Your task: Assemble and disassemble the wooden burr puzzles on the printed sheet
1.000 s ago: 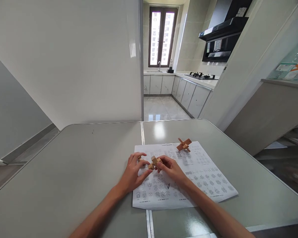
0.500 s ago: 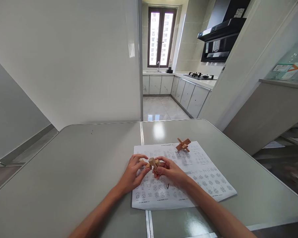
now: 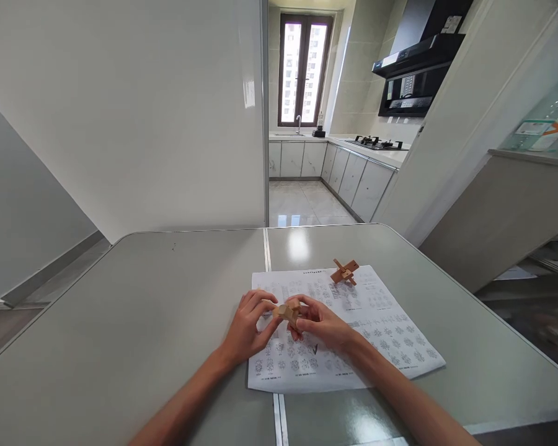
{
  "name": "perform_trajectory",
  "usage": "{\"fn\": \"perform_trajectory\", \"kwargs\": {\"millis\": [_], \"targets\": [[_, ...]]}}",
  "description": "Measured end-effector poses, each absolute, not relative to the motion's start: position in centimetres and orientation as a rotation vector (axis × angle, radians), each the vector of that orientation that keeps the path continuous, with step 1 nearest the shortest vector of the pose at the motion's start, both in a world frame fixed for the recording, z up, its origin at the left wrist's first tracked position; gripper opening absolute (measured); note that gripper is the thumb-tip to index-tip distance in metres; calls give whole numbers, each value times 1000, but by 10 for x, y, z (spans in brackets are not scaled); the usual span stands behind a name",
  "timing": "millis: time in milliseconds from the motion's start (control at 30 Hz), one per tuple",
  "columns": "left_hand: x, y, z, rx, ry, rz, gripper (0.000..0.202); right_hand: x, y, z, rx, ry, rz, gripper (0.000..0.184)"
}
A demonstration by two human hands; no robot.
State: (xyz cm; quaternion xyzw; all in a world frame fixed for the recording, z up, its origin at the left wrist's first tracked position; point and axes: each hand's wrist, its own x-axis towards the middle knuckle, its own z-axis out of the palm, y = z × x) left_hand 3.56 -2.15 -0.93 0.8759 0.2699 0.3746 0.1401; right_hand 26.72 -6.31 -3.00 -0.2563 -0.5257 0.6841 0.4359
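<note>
Both my hands meet over a printed instruction sheet (image 3: 381, 334) on the grey table (image 3: 121, 310). Between them is a small wooden puzzle piece assembly (image 3: 287, 311) of light-coloured notched blocks. My left hand (image 3: 248, 328) pinches its left side with curled fingers. My right hand (image 3: 320, 322) grips its right side, fingers wrapped round it. A second, darker wooden cross-shaped puzzle (image 3: 345, 271) lies on the far part of the sheet, apart from both hands.
The table has a seam down its middle (image 3: 266, 248) and rounded far corners. Beyond it a white wall stands at left, a kitchen doorway (image 3: 307, 186) opens ahead, and a counter (image 3: 516, 186) rises at right.
The wooden pieces have been turned and pushed closer together between my fingers. My left hand's fingers have closed in toward the right hand. The darker puzzle has not moved.
</note>
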Motion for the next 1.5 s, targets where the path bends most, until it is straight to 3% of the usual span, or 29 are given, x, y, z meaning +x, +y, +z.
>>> {"fn": "perform_trajectory", "kwargs": {"millis": [133, 300, 400, 700, 1300, 1500], "targets": [[35, -19, -10, 2495, 928, 1159, 8, 262, -65, -30, -708, -1322, 1655, 62], [28, -10, -11, 2499, 1206, 1233, 16, 259, -63, -37, -1064, -1373, 1170, 40], [22, -3, -10, 2575, 1379, 1249, 20, 261, -60, -44, -1248, -1380, 913, 37], [12, 6, -10, 2728, 1581, 1116, 29, 262, -59, -51, -1413, -1467, 621, 31], [19, -3, -18, 2750, 1228, 895, 24, 264, -60, -52, -1395, -1636, 564, 18], [19, 0, -22, 2673, 1241, 906, 37, 261, -62, -49, -1261, -1730, 652, 34]]}}
